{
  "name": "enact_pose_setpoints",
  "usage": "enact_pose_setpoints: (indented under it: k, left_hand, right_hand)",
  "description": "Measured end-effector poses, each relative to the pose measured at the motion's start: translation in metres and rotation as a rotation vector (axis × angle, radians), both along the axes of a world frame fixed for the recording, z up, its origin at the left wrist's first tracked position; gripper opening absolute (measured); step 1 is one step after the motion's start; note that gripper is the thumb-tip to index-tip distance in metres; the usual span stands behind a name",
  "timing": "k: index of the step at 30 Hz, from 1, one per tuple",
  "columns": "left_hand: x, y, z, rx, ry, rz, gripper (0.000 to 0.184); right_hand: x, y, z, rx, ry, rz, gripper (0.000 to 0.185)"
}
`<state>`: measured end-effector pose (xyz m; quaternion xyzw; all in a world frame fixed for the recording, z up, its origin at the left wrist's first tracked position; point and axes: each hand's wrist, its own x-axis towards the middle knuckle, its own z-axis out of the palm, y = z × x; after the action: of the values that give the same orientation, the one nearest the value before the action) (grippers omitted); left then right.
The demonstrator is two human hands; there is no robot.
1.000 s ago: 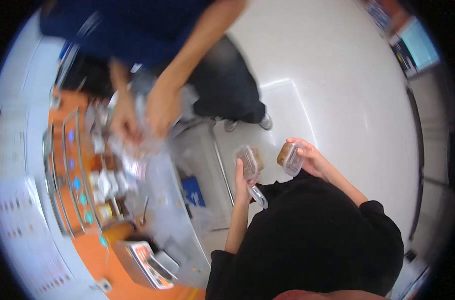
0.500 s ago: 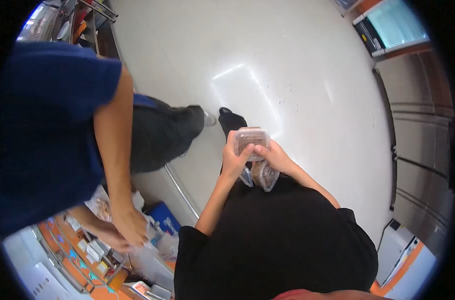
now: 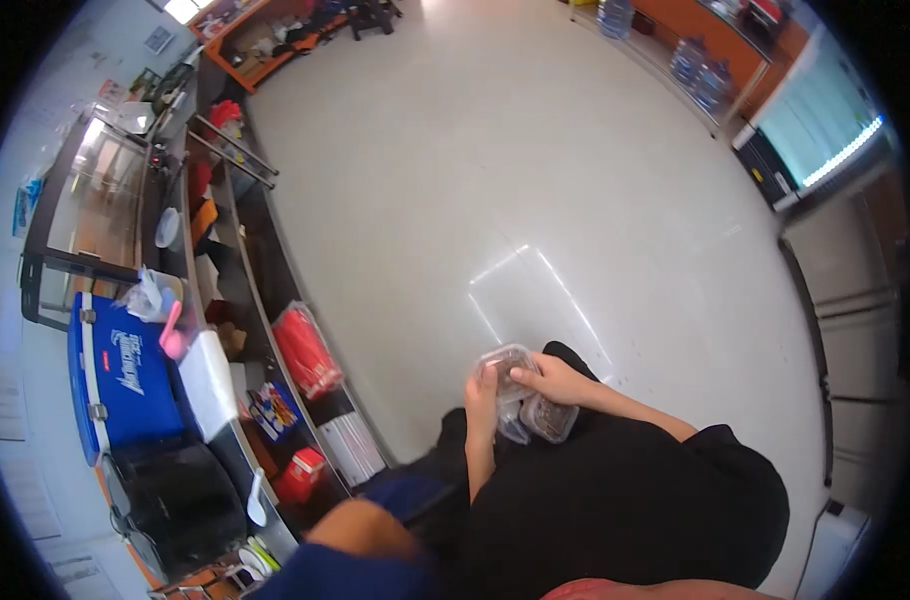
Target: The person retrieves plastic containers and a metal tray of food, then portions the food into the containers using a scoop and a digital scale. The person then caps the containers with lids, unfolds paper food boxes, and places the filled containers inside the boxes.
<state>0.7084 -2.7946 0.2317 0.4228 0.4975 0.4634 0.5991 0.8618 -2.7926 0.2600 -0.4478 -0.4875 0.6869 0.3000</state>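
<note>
I see the clear upper container (image 3: 508, 366) pinched between left hand (image 3: 481, 398) and right hand (image 3: 555, 378), both grips closed on it. Just below it is the lower container (image 3: 550, 419). Steadying them seems the step, calling for firm fingers.

A pale, smooth floor (image 3: 405, 180) fills the middle of the room, carrying 3 bright streaks of reflected light (image 3: 575, 302). Along the left runs a long dark shelving unit (image 3: 260, 262) with open shelves, backed by a whitish wall (image 3: 65, 55). At the far left, 1 window (image 3: 183, 10) glows white beside a low orange shelf (image 3: 233, 75). An orange panel (image 3: 660, 25) stands far right, then a pale-blue glass front (image 3: 820, 110) edged by 1 bright light strip (image 3: 843, 152); grey panelling (image 3: 855, 270) lines the right.
</note>
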Motion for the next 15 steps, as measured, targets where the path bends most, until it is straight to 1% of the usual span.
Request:
enact_pose_setpoints:
  k: [1,3,4,5,6,7,9,10,12,13,15]
  left_hand:
    - [-0.012,0.018,-0.014,0.031,0.069,-0.014,0.048]
    - [-0.016,0.061,0.026,-0.048,-0.002,-0.034,0.046]
    - [-0.02,0.086,0.003,-0.015,0.009,0.06,0.039]
    - [-0.031,0.112,-0.027,0.087,0.139,0.05,0.034]
    - [-0.036,0.141,-0.032,-0.016,0.085,0.134,0.032]
    - [-0.026,0.177,-0.036,-0.115,-0.003,0.245,0.03]
    - [-0.006,0.257,-0.021,-0.062,0.11,0.255,0.03]
    - [-0.007,0.291,-0.007,-0.061,0.181,0.258,0.029]
    - [0.005,0.354,0.029,-0.116,0.214,0.286,0.029]
    - [0.009,0.382,0.037,-0.142,0.228,0.286,0.029]
    - [0.003,0.429,0.034,-0.1,0.298,0.279,0.03]
  right_hand:
    - [-0.002,0.031,0.012,-0.049,-0.032,0.085,0.043]
    - [-0.008,0.084,-0.019,-0.054,-0.236,0.321,0.05]
    - [-0.007,0.117,-0.01,0.078,-0.294,0.387,0.057]
    - [-0.01,0.15,-0.039,-0.016,-0.328,0.514,0.061]
    - [-0.013,0.186,-0.047,0.038,-0.308,0.451,0.062]
    - [-0.011,0.228,-0.044,-0.028,-0.381,0.485,0.068]
    - [-0.002,0.306,-0.047,0.096,-0.381,0.416,0.066]
    - [-0.005,0.342,-0.039,0.142,-0.358,0.382,0.065]
    - [0.008,0.41,-0.015,0.062,-0.385,0.444,0.06]
    - [0.01,0.437,-0.009,0.083,-0.409,0.487,0.057]
    - [0.007,0.5,-0.001,0.125,-0.453,0.539,0.053]
